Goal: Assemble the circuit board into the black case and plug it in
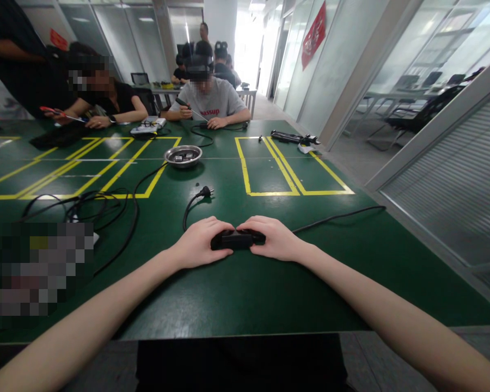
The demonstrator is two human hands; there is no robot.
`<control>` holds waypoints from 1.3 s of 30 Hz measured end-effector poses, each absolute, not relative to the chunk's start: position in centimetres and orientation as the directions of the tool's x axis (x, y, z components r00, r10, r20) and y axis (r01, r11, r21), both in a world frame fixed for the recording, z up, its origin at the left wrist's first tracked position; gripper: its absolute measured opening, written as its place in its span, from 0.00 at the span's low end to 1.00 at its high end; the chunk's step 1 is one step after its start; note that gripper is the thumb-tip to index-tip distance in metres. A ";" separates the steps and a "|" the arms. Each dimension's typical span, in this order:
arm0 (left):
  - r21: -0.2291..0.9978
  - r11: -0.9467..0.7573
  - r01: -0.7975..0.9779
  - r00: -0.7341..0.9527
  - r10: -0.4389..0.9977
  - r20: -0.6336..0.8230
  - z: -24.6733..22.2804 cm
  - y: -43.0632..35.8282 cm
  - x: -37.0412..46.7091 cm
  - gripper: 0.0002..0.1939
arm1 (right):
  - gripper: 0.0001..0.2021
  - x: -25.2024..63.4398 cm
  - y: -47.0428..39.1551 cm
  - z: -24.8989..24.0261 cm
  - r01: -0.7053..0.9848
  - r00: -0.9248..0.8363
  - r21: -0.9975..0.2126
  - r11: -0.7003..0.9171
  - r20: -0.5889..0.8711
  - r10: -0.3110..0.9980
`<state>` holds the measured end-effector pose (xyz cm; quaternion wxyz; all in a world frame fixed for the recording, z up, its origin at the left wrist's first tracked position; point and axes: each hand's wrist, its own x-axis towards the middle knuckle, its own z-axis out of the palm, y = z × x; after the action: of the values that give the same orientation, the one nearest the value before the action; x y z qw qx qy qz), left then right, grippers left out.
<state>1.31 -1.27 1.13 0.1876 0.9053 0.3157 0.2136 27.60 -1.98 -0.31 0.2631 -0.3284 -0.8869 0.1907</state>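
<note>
Both of my hands grip a black power adapter [237, 239] just over the green table. My left hand [200, 242] is closed round its left end, fingers on top and thumb along the near side. Its right end is held the same way by my right hand [275, 238]. Beyond my left hand, a mains plug [206, 191] lies on the table, its short cord curving back behind that hand. From behind my right hand a thin black cable [338, 219] runs off to the right. My fingers cover both ends of the adapter, so the cord joints are hidden.
Ahead sits a metal bowl [183, 157] with small parts inside. Coiled black cable [102, 209] lies to the left, beside a blurred-out patch. Yellow tape [273, 193] marks boxes on the table [179, 310]. A folded black tripod-like item [294, 137] rests far right. Two people work opposite with screwdrivers.
</note>
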 end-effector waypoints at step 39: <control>0.196 -0.866 0.461 0.760 0.499 0.417 0.8 -1.1 1.3 0.21 | 0.15 27.3 -2.5 0.1 0.512 -0.658 -0.353 0.783 0.425 0.622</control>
<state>1.32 -1.06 0.83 0.0409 0.9372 0.2559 0.2335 27.33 -2.50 0.05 0.2699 -0.3132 -0.9048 0.1018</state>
